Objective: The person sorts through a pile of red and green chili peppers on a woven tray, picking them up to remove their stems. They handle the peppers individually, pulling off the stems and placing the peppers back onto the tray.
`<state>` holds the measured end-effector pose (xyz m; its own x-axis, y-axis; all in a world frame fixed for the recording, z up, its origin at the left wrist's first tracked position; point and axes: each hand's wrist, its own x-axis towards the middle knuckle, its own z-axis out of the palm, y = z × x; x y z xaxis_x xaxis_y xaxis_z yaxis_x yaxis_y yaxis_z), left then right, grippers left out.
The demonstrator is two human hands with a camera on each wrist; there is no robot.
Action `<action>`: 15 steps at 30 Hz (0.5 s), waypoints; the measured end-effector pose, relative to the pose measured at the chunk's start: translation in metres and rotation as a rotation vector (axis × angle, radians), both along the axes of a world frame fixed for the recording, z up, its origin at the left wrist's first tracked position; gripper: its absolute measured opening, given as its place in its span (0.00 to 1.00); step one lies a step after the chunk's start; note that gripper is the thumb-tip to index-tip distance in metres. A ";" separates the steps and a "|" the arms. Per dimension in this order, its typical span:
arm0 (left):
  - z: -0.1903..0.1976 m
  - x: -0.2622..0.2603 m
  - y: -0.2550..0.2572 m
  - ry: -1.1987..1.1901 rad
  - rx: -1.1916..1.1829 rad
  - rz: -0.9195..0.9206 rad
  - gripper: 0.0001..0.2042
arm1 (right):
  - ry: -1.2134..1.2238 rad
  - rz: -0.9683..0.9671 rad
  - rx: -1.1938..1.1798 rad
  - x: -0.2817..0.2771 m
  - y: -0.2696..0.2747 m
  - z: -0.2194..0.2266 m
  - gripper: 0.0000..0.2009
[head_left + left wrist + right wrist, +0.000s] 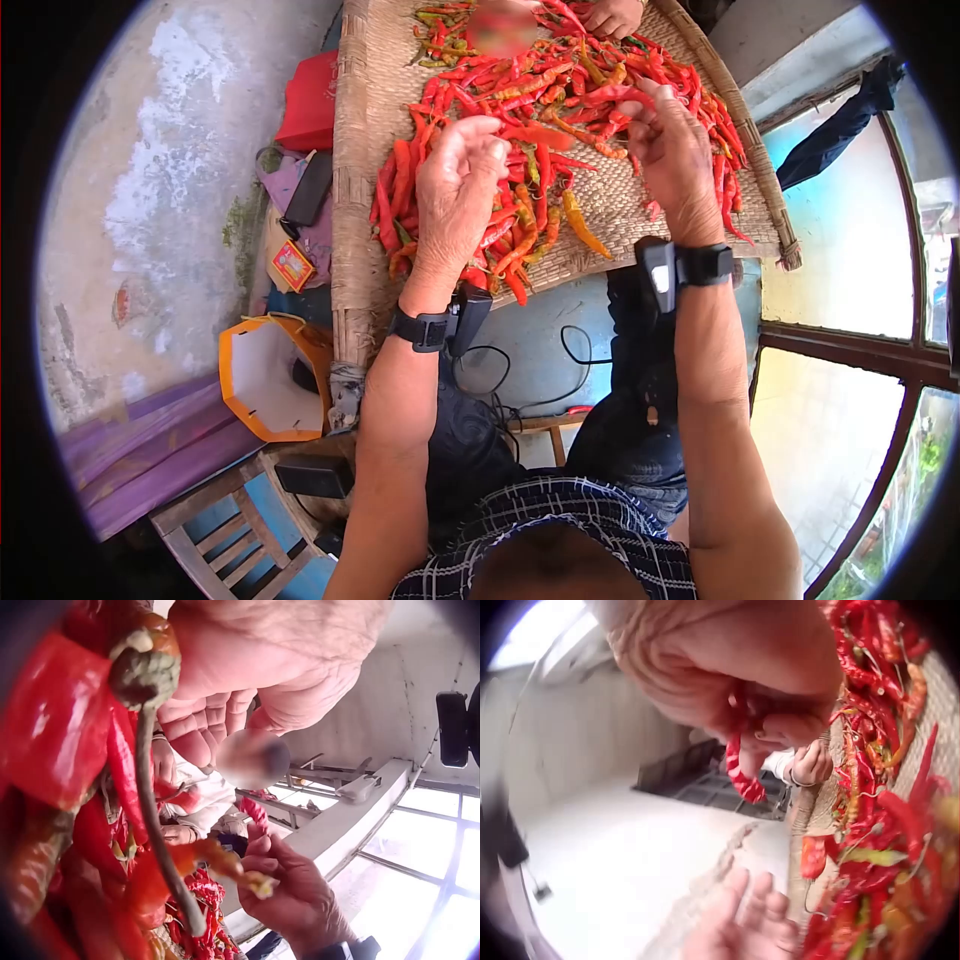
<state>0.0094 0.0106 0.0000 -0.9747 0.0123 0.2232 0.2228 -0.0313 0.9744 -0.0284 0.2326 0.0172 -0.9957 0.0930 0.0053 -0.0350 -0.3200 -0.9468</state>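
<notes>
Many red chili peppers, with some orange and green ones, lie heaped on a woven mat (560, 265). My left hand (460, 190) is over the near left part of the heap, palm turned inward and fingers loosely bent, with nothing in its grasp. An orange-red pepper (540, 135) shows blurred just beyond its fingertips. On the right, my right hand (675, 155) is raised over the mat. In the right wrist view its fingers grip a wrinkled red chili pepper (742, 776), whose curved end sticks out below. The left wrist view also shows this right hand (292, 892).
Another person's hand (612, 17) is at the far edge of the heap. Left of the mat are a red box (308, 100), a dark case (308, 188) and an orange-rimmed container (240, 385). A wooden chair (235, 535) stands at lower left, windows (840, 240) at right.
</notes>
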 end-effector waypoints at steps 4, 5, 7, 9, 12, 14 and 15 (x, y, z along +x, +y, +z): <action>0.001 0.006 0.007 0.013 -0.348 -0.152 0.10 | 0.053 0.049 0.896 0.001 0.011 -0.014 0.23; 0.002 0.007 0.007 0.034 -0.441 -0.216 0.10 | 0.117 0.070 1.158 0.006 0.004 -0.024 0.24; -0.002 0.009 0.009 0.149 -0.607 -0.239 0.09 | 0.141 0.205 1.411 0.017 -0.011 -0.024 0.21; -0.002 0.011 0.009 0.206 -0.719 -0.284 0.10 | -0.122 0.568 1.527 0.022 -0.022 -0.006 0.19; -0.006 0.015 0.007 0.340 -0.914 -0.346 0.12 | 0.002 0.612 1.678 0.023 -0.023 -0.024 0.19; -0.009 0.019 0.009 0.373 -1.060 -0.387 0.13 | 0.020 0.605 1.687 0.017 -0.023 -0.037 0.19; -0.009 0.020 0.010 0.376 -1.059 -0.387 0.13 | 0.044 0.601 1.699 0.014 -0.023 -0.038 0.18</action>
